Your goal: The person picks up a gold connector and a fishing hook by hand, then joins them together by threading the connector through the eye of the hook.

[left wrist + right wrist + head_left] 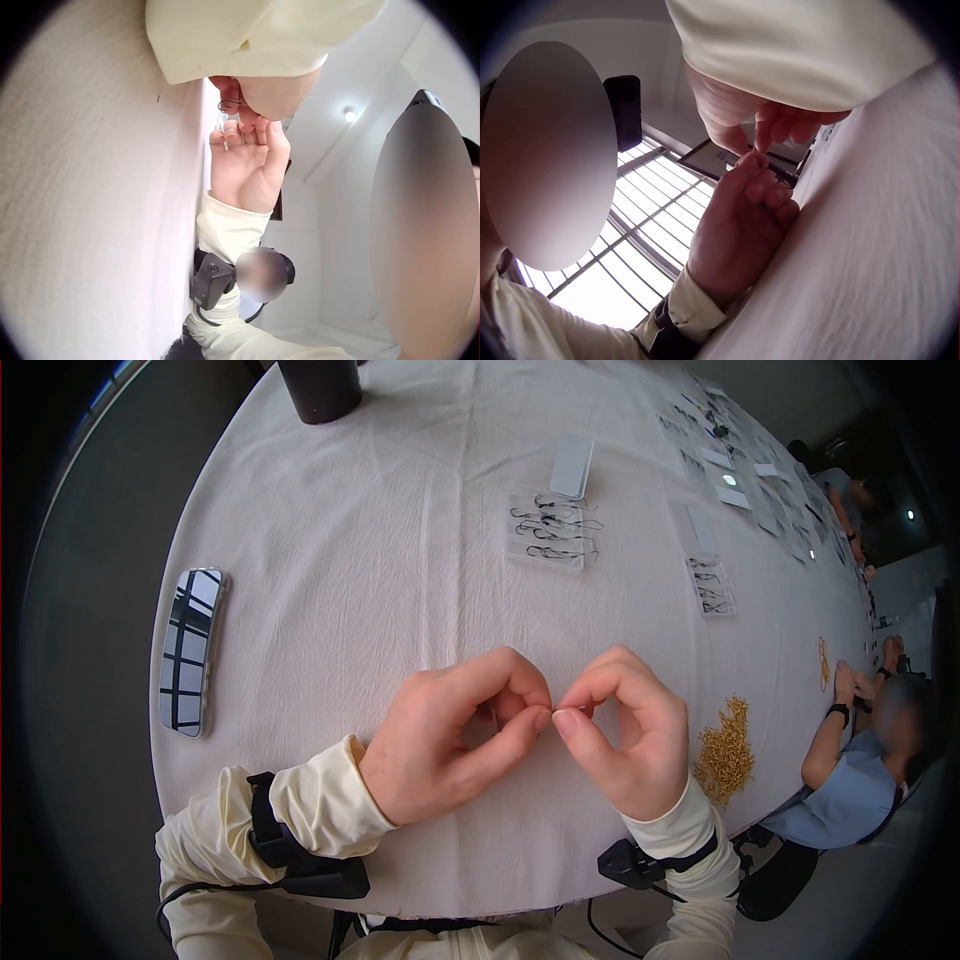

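Note:
My left hand (pixel 450 735) and right hand (pixel 630 730) meet fingertip to fingertip low over the white tablecloth. Each one pinches with thumb and forefinger at a tiny thin piece, mostly covered by the fingertips. A thin dark wire loop (pixel 227 105) pokes out beside the left fingers in the left wrist view. In the right wrist view the two hands' fingertips also come together. Ahead of them lies a clear plastic box (pixel 515 550) with several dark, hook-shaped wire pieces (pixel 550 530). To the right of the right hand is a heap of small gold-coloured metal pieces (pixel 725 755).
A phone (pixel 190 650) lies at the left edge, and a dark cylindrical container (pixel 322 390) stands at the far left. A second small box (pixel 711 586) of dark pieces sits to the right. Many flat packets (pixel 770 510) cover the far right. Another person (pixel 850 780) sits at the right.

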A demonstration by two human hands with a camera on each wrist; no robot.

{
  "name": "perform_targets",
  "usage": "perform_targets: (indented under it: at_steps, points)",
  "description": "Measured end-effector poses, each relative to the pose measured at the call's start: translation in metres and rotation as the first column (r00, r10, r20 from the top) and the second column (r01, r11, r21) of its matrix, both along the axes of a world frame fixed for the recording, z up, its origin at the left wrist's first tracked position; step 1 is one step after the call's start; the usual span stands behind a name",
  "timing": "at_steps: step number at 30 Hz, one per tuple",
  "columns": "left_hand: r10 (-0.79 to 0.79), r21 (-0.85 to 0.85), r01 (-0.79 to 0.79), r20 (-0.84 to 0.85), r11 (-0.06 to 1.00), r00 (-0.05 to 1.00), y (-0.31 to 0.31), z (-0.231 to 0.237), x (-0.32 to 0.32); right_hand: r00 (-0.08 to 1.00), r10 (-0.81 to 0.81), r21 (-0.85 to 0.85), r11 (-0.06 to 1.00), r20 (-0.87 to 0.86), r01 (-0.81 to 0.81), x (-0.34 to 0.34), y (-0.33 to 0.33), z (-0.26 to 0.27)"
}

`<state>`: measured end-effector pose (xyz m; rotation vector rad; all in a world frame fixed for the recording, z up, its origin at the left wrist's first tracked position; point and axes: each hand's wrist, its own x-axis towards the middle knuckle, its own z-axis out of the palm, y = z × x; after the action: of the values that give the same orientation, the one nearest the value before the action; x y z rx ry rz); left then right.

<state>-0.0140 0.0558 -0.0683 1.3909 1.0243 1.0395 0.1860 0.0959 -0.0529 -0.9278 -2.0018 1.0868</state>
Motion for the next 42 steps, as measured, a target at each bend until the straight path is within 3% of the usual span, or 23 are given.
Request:
perform_targets:
  at_steps: [14, 20, 23, 28, 32, 35, 42]
  points:
    - [0.009, 0.002, -0.009, 0.059, 1.0, 0.998, 0.0, -0.002, 0.002, 1.0, -0.02, 0.032, 0.999, 0.021, 0.02, 0.001, 0.001, -0.002]
    - [0.008, -0.02, -0.007, 0.049, 1.0, 0.999, -0.001, -0.001, 0.002, 0.998, -0.033, 0.048, 0.998, -0.055, 0.035, 0.004, 0.003, -0.005]
    - [0.011, -0.017, -0.01, 0.047, 1.0, 0.999, -0.001, -0.001, 0.002, 0.985, -0.1, 0.016, 0.995, -0.138, 0.103, 0.005, 0.002, -0.006]
    - [0.018, -0.025, -0.016, 0.075, 1.0, 0.997, -0.001, -0.002, 0.002, 0.999, -0.001, -0.155, 0.988, -0.051, -0.006, 0.002, -0.001, -0.005]
    - [0.011, -0.048, -0.007, 0.081, 0.999, 0.997, -0.001, -0.002, 0.001, 0.999, 0.019, -0.15, 0.988, -0.051, -0.027, 0.003, -0.001, -0.007]
    - [0.012, -0.032, -0.009, 0.093, 0.999, 0.996, -0.001, -0.005, 0.002, 0.998, -0.023, -0.242, 0.97, -0.054, 0.009, 0.003, -0.002, -0.008]
    - [0.021, -0.002, -0.021, 0.091, 1.0, 0.996, -0.001, -0.005, 0.002, 0.982, -0.031, -0.427, 0.903, -0.186, -0.053, 0.002, -0.003, -0.005]
